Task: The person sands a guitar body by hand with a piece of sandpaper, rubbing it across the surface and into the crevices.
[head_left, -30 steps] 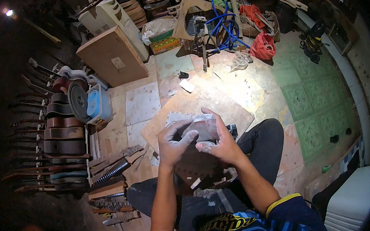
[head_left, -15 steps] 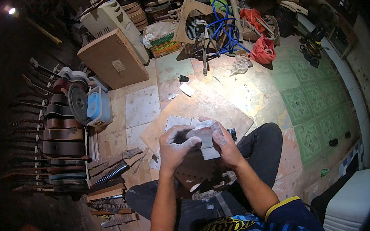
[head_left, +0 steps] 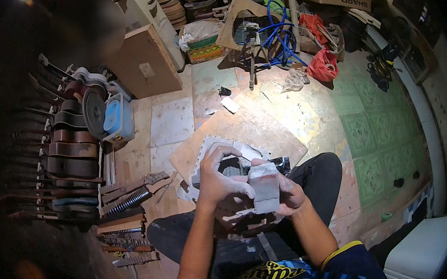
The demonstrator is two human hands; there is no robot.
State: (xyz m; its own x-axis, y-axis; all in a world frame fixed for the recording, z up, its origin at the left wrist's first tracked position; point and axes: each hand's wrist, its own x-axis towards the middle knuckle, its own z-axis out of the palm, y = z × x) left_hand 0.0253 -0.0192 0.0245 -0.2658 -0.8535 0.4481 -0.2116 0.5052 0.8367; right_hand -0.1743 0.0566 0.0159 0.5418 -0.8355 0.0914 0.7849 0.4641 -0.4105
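A grey, straight-sided block (head_left: pixel 266 193) is being gripped from its right side by the right hand (head_left: pixel 292 196), above the folded legs (head_left: pixel 321 178). Just left of the block, the left hand (head_left: pixel 218 182) is being held with its fingers arched and spread away from the thumb; whether the block is being touched by that thumb cannot be told. Beneath, a jagged-edged pale sheet (head_left: pixel 209 141) is being supported by a flat board (head_left: pixel 281 128) on the tiled floor (head_left: pixel 171 120).
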